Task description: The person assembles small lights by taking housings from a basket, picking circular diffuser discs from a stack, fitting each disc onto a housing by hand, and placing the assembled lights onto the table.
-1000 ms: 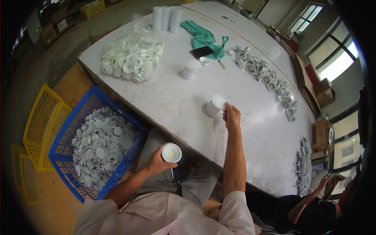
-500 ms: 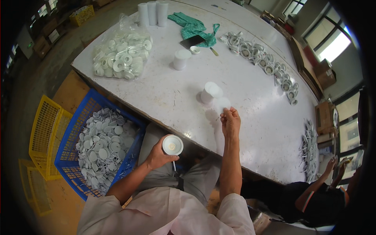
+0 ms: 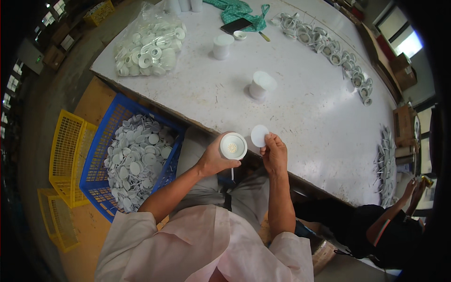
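My left hand (image 3: pixel 213 157) is closed around a round white lamp housing (image 3: pixel 242 149), held with its open face up. A disc with small yellowish dots shows inside it, and a short white stem or wire hangs below. Between thumb and fingers, my right hand (image 3: pixel 274 151) pinches a thin white disc (image 3: pixel 259 135) by its edge, just right of the housing and apart from it. Farther off on the table stand a stack of white discs (image 3: pixel 262 85) and a second white stack (image 3: pixel 222 47).
A blue basket (image 3: pixel 100 145) of white round parts stands left, beside yellow baskets (image 3: pixel 68 160). The white table (image 3: pixel 319 136) bears a clear bag of white rings (image 3: pixel 152 49), a phone (image 3: pixel 236 26), green cloth (image 3: pixel 244 14) and a row of round metal-rimmed parts (image 3: pixel 329 49). A co-worker (image 3: pixel 383 235) is at the right.
My right hand has drawn the disc off the stack and brought it back near the housing. My left hand still holds the housing, now closer to the table's edge. The view has shifted.
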Demonstrator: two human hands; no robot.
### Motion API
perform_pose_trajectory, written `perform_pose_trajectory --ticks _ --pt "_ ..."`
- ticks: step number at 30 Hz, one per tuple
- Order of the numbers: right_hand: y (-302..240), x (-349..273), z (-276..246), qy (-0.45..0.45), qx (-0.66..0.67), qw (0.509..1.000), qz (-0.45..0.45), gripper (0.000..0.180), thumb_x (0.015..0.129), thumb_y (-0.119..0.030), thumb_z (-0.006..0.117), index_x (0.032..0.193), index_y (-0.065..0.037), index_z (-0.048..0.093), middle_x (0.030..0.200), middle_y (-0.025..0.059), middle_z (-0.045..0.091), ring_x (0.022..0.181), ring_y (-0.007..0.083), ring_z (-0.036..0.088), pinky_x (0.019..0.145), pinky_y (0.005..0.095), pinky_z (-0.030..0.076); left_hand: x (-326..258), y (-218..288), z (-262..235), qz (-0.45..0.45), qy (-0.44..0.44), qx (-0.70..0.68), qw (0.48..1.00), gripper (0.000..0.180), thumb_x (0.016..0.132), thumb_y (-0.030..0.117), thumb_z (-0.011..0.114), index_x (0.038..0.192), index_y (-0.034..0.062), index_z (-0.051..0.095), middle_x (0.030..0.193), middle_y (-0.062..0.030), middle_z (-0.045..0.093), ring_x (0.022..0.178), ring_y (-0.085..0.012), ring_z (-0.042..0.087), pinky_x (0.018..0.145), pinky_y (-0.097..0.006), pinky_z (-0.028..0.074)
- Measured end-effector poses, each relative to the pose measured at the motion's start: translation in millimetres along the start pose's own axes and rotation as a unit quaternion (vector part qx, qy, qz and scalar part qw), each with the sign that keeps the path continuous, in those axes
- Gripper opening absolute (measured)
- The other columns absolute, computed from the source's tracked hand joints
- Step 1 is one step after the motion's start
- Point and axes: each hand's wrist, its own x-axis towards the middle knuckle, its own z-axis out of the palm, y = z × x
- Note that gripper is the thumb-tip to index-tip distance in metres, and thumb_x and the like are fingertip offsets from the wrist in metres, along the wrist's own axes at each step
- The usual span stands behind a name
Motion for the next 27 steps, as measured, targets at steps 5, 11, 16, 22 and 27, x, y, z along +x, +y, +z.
perform_pose_trajectory --ticks 5,11,16,22,27 --pt "10 -20 3 -0.004 -0.016 1.000 0.011 0.010 0.090 -0.008 0.059 0.094 0.001 0.060 0.072 0.0035 0.059 0.053 0.0075 0.049 0.049 0.0207 0.041 3 10 6 -0.009 -0.003 -0.032 0.999 0.083 0.067 0.012 0.082 0.135 -0.0008 0.035 0.121 -0.0088 0.052 0.114 -0.0165 0.049 0.097 -0.031 0.042" --pt "27 -26 8 -0.005 -0.068 0.998 0.008 0.010 0.088 -0.008 0.062 0.093 0.000 0.059 0.072 0.0027 0.059 0.053 0.0063 0.050 0.047 0.0192 0.041 0 14 12 -0.014 0.007 0.021 1.000 0.076 0.073 0.016 0.076 0.134 -0.0025 0.034 0.121 -0.0121 0.052 0.113 -0.0183 0.050 0.096 -0.031 0.042" --pt "35 -28 19 0.004 -0.121 0.993 -0.005 0.015 0.084 -0.009 0.067 0.092 -0.001 0.057 0.072 0.0011 0.059 0.054 0.0050 0.051 0.045 0.0186 0.040 -1 6 13 -0.009 0.016 0.066 0.998 0.073 0.080 0.029 0.073 0.136 0.0020 0.035 0.121 -0.0125 0.054 0.112 -0.0189 0.052 0.094 -0.032 0.044" --pt "37 -30 25 0.020 -0.174 0.984 -0.028 0.020 0.080 -0.010 0.072 0.090 -0.002 0.056 0.072 0.0001 0.058 0.057 0.0037 0.052 0.047 0.0178 0.042 -2 0 15 -0.007 0.036 0.073 0.997 0.058 0.088 0.025 0.064 0.135 0.0035 0.038 0.118 -0.0125 0.056 0.109 -0.0184 0.053 0.092 -0.032 0.044" --pt "36 -32 26 0.006 -0.141 0.990 -0.011 0.020 0.080 -0.007 0.071 0.091 -0.003 0.055 0.073 0.0003 0.059 0.057 0.0043 0.052 0.048 0.0175 0.043 -2 1 16 -0.013 0.056 0.050 0.997 0.047 0.090 0.023 0.053 0.131 0.0013 0.042 0.115 -0.0157 0.056 0.104 -0.0220 0.056 0.091 -0.033 0.043"
